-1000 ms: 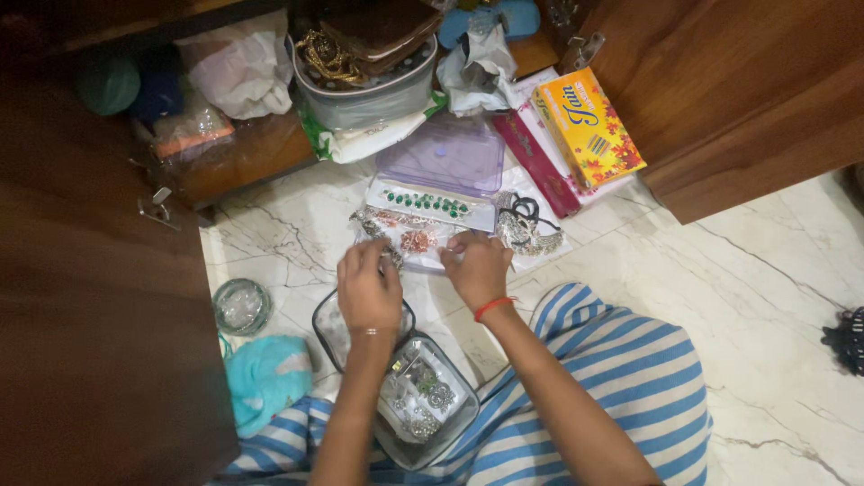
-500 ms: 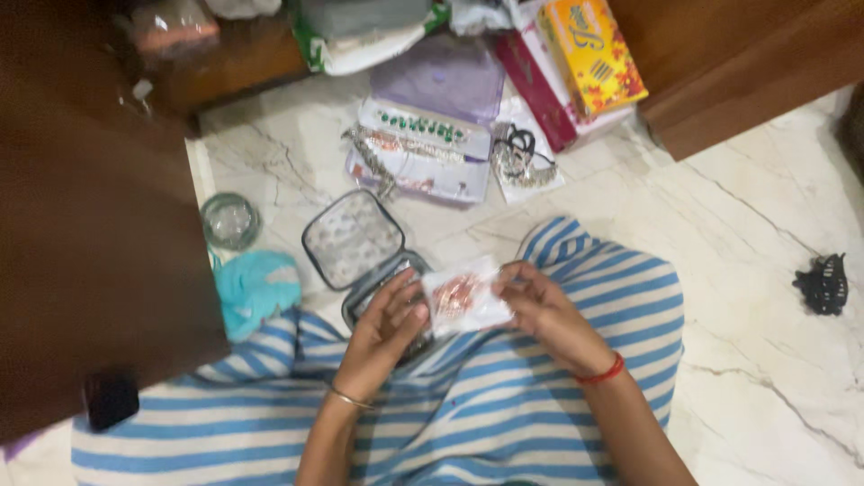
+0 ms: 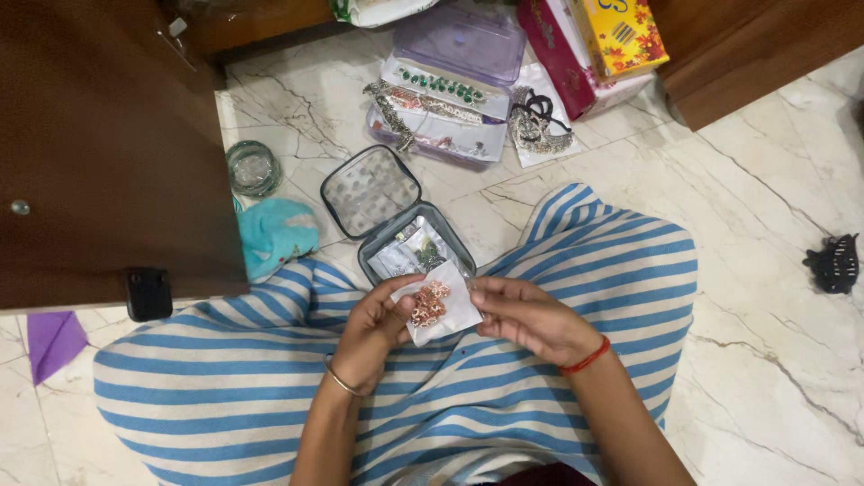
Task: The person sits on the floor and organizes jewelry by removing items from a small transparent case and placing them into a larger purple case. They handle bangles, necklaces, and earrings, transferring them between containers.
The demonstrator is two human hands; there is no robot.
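She sits on the white marble floor [image 3: 774,360], and both hands pinch 1 small clear plastic pouch of coppery-orange jewellery [image 3: 435,306] above her blue-and-white striped lap [image 3: 270,396]. The left hand [image 3: 378,326] grips the pouch's left edge between thumb and fingers; the right hand [image 3: 522,315] grips its right edge the same way. Just beyond the pouch lies the open grey zip case with a clear lid [image 3: 396,225]. To my eye, it pays to keep the pouch flat and level, mouth uppermost, holding only the edges so the pieces don't tangle or spill.
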